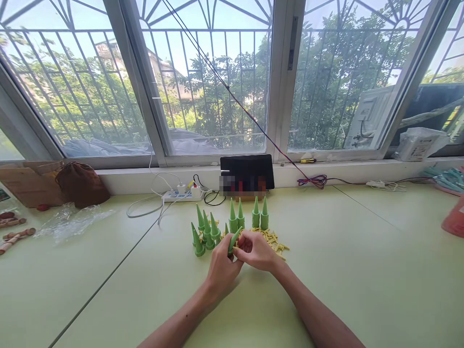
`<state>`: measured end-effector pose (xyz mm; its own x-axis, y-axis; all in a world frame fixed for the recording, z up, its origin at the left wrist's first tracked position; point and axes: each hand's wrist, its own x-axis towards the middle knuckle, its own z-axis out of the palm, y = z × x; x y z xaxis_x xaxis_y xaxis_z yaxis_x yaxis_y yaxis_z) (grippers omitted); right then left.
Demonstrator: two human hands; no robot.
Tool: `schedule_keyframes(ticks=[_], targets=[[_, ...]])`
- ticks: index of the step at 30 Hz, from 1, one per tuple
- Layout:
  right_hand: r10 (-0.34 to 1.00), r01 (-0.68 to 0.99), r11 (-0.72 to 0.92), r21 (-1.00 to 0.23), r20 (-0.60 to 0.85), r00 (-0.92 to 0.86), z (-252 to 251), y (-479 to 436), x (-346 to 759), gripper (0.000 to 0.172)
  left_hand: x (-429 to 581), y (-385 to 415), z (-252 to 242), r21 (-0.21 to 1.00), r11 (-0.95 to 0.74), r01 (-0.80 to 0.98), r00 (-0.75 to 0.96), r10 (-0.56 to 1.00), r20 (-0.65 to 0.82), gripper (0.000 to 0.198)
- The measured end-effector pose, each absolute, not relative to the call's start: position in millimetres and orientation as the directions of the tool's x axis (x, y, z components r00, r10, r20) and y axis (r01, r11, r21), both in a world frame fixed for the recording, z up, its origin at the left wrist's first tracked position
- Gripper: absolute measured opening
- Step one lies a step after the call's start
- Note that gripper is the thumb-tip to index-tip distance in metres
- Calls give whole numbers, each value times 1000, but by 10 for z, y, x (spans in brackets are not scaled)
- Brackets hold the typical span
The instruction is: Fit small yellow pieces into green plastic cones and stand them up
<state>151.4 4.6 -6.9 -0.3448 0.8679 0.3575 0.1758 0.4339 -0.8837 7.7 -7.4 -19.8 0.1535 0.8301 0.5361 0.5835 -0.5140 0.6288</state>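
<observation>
My left hand (221, 263) is closed around a green plastic cone piece (235, 239), which tilts with its tip up and to the right. Fingers of my right hand (260, 251) are pinched against the near side of that piece. Whatever they hold, if anything, is hidden. Several similar green cones with wider round bases (208, 231) stand upright just beyond my left hand. More green cones (260, 215) stand in pairs behind my right hand. Small yellow plastic pieces (270, 238) lie in a loose pile beside and behind my right hand, partly covered by it.
A tablet (247, 171) leans at the wall under the windows. Left of it are a power strip (183, 194) and cables. A brown bag (82, 183) and clear plastic wrap (68, 224) lie at the left; a red container (454, 217) stands at the right table edge.
</observation>
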Motion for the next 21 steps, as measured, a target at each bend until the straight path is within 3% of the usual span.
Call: schedule_keyframes(ticks=[21], targets=[[842, 217, 488, -845, 391, -371, -45, 38, 1499, 27, 67, -65, -188, 665, -515, 542, 186, 844, 502, 11]])
